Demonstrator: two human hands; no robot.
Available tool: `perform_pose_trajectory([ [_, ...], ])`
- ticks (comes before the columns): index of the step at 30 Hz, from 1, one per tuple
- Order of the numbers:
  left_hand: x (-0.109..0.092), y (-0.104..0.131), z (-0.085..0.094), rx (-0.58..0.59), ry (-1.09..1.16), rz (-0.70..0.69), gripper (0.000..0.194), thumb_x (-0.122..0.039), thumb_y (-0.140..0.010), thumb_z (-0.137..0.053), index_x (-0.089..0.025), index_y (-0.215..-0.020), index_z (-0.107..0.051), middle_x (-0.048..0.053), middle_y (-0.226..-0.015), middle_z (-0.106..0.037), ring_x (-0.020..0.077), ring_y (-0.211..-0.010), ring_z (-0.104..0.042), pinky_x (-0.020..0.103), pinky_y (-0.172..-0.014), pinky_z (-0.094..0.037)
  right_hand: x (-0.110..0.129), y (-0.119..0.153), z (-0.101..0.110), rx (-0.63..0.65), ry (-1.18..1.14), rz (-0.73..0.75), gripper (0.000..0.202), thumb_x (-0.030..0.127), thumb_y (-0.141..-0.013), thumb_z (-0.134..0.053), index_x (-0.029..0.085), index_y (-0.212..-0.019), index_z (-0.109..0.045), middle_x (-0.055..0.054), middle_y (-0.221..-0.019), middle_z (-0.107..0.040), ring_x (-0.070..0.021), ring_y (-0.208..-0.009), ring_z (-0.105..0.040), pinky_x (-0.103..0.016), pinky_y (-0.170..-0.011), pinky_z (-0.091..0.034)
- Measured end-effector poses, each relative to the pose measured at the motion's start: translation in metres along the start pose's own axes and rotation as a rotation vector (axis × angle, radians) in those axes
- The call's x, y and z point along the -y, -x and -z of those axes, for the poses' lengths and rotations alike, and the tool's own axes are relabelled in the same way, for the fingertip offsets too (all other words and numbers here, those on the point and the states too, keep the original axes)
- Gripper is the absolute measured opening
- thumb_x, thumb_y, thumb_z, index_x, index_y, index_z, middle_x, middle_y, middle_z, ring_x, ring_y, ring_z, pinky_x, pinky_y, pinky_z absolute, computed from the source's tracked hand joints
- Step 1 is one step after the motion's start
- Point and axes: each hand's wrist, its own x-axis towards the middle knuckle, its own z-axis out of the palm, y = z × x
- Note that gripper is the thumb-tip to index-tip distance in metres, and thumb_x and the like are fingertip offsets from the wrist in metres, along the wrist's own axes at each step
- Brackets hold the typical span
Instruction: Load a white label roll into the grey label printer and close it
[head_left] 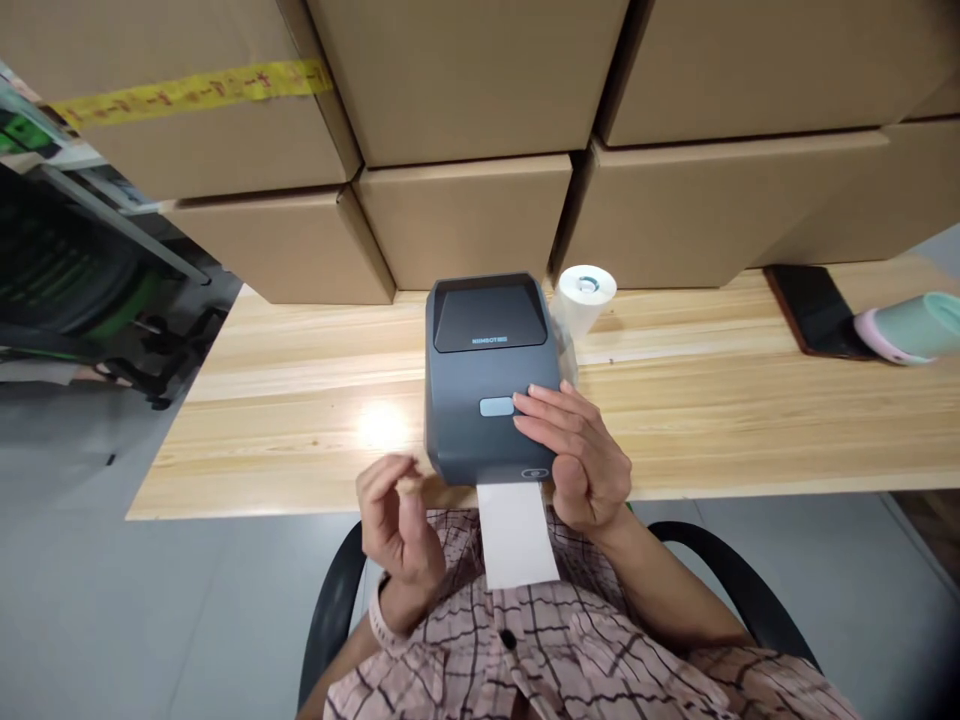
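A dark grey label printer [491, 375] stands near the table's front edge, its lid closed. From its front slot hangs a white strip of label paper [517, 540], reaching down over my lap. My right hand [581, 450] lies on the right front of the printer, fingers stretched flat over the lid, their tips beside the light blue button [496, 407]. Off the printer's left front corner is my left hand [401, 520], fingers curled in toward the thumb; I see nothing between them. A white label roll [585, 298] stands upright behind the printer's right side.
Stacked cardboard boxes [465, 220] wall off the table's back. At the right lie a dark phone [817, 310] and a green cup with a pink rim [911, 328]. The wooden tabletop [712, 420] ends just before my lap. Black chair armrests [334, 610] flank me.
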Motion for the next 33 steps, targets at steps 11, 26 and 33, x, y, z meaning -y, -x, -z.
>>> perform_pose_trajectory([
  [11, -0.030, -0.024, 0.013, 0.968, 0.267, 0.840, 0.053, -0.059, -0.090, -0.068, -0.015, -0.062, -0.067, 0.001, -0.055, -0.058, 0.0103, -0.052, -0.047, 0.023, -0.050, -0.034, -0.003, 0.004, -0.003, -0.005, 0.012, 0.000, 0.041, 0.026, -0.104, -0.038, 0.028, -0.130, -0.069, -0.003, -0.123, -0.079, -0.0248, -0.122, -0.070, -0.052, -0.110, -0.051],
  [26, -0.013, -0.033, 0.022, 0.294, 0.252, 0.210, 0.033, -0.028, -0.103, -0.054, -0.020, -0.075, -0.070, 0.000, -0.064, -0.065, 0.0127, -0.058, -0.058, 0.026, -0.057, -0.047, 0.031, -0.050, 0.026, 0.421, 0.513, 0.343, 0.057, 0.055, -0.108, -0.038, 0.013, -0.126, -0.072, -0.010, -0.108, -0.082, -0.0230, -0.103, -0.067, -0.039, -0.110, -0.038],
  [33, 0.007, -0.017, 0.002, 0.316, 0.007, 0.202, 0.053, -0.041, -0.106, -0.045, -0.024, -0.156, -0.047, 0.012, -0.159, -0.051, 0.0305, -0.144, -0.052, 0.045, -0.115, -0.050, 0.008, -0.035, 0.030, 0.317, 0.126, 0.059, 0.046, 0.049, -0.106, -0.046, 0.022, -0.142, -0.058, -0.006, -0.122, -0.078, -0.0226, -0.115, -0.069, -0.044, -0.115, -0.043],
])
